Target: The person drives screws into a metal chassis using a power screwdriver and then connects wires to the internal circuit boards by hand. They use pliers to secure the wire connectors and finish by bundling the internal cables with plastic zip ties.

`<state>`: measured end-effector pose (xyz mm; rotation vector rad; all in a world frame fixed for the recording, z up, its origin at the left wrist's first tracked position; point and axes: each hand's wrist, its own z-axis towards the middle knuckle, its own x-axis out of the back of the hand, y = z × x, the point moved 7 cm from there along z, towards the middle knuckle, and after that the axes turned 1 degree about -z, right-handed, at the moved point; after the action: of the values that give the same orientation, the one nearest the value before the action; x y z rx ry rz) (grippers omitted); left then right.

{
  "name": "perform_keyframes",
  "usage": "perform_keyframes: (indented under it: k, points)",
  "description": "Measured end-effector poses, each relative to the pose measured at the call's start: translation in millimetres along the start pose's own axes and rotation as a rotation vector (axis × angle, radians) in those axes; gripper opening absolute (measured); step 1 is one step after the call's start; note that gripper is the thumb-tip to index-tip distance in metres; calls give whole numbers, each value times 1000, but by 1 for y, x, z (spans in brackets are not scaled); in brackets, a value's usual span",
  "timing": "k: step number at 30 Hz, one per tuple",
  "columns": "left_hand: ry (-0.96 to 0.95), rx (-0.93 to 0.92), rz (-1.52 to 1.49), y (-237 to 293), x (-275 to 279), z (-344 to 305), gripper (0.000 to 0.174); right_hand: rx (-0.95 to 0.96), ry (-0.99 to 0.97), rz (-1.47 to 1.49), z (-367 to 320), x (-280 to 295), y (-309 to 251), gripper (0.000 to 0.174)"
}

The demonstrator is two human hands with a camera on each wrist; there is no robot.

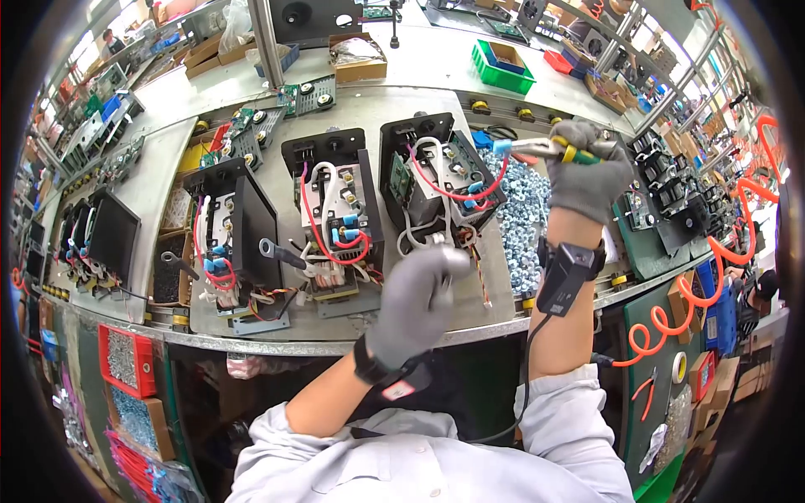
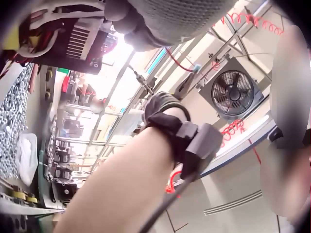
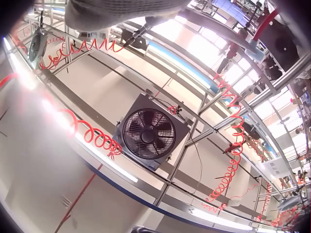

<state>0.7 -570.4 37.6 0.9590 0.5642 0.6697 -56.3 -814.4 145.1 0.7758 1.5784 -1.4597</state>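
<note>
My right hand (image 1: 590,172), in a grey glove, grips pliers (image 1: 545,150) with yellow-green handles. At their tip is the blue terminal (image 1: 502,147) of a red wire (image 1: 485,191), which arcs from the rightmost black-cased unit (image 1: 453,178). My left hand (image 1: 415,306), gloved too, is near that unit's front edge. Its fingers (image 2: 125,22) are loosely bent, and nothing shows in them. Two similar open units, the middle one (image 1: 344,197) and the left one (image 1: 239,214), stand alongside with red and white wires and blue terminals.
Loose metal fasteners (image 1: 521,226) fill a strip right of the units. Beyond them is a green board (image 1: 671,251) with black parts. A coiled orange hose (image 1: 696,289) hangs at the right. A green bin (image 1: 503,71) sits at the back, and a fan (image 3: 148,134) is on the overhead frame.
</note>
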Motion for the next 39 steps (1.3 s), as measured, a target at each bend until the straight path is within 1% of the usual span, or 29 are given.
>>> perform_keyframes:
  k: [2, 3, 4, 5, 6, 7, 8, 10, 11, 12, 14, 15, 16, 18, 21, 23, 24, 28, 30, 31, 32, 34, 35, 38, 39]
  points:
    - [-325, -330, 602, 31, -10, -19, 36, -32, -163, 78, 22, 28, -2, 22]
    - [-331, -328, 603, 42, -10, -16, 36, -159, -57, 29, 4, 9, 0, 24]
    - [-365, -269, 554, 53, -12, -12, 37, -159, -49, 26, 12, 20, 1, 24]
    - [-395, -209, 503, 59, -14, -9, 39, -183, -329, 50, 23, 17, 2, 7]
    - [-331, -233, 459, 65, -14, 1, 36, -203, -612, 78, 21, 7, 1, 20]
    - [-226, -285, 505, 66, -15, 11, 35, -184, -612, 44, 13, 0, 3, 28]
    - [-120, -338, 549, 65, -17, 22, 33, -178, -613, 42, 6, -8, 3, 28]
    - [9, -357, 635, 57, -21, 46, 33, -117, -650, -143, -5, -21, 7, 31]
    - [8, -319, 680, 44, -25, 54, 33, -105, -720, -192, -9, -24, 10, 34]
    - [9, -319, 680, 40, -28, 57, 33, -105, -720, -192, -13, -27, 12, 34]
    - [-85, -116, 828, 17, -32, 63, 33, -131, -824, -261, -28, -37, 20, 34]
    - [-36, -213, 831, 17, -32, 62, 32, -143, -873, -261, -34, -40, 23, 36]
    - [-41, -211, 833, 11, -32, 62, 32, -144, -867, -259, -35, -42, 25, 36]
    - [6, -273, 788, 8, -30, 60, 30, -205, -938, -321, -42, -46, 34, 37]
    - [-43, -215, 854, 4, -32, 62, 31, -243, -1033, -346, -55, -57, 39, 38]
    - [-41, -238, 835, 6, -31, 62, 32, -279, -1107, -396, -60, -60, 44, 39]
    - [-37, -265, 814, 7, -31, 62, 32, -284, -1105, -397, -60, -62, 45, 39]
    - [-44, -215, 734, 9, -25, 62, 34, -301, -1150, -416, -66, -64, 51, 39]
    - [-106, -160, 778, 6, -26, 63, 36, -157, -1068, -513, -72, -63, 43, 37]
    - [-104, -150, 775, 6, -24, 65, 36, -121, -1084, -621, -76, -63, 42, 42]
    - [-121, -153, 760, 6, -24, 65, 36, -131, -1082, -629, -72, -63, 43, 42]
    - [-141, -142, 739, 3, -25, 65, 36, -276, -1061, -491, -65, -57, 46, 43]
    - [-129, -140, 719, 3, -24, 65, 36, -284, -1052, -500, -62, -54, 48, 43]
    - [-120, -123, 669, 1, -23, 66, 35, -347, -1127, -528, -66, -53, 58, 47]
    - [-118, -107, 645, 1, -22, 66, 34, -362, -1096, -515, -65, -50, 60, 45]
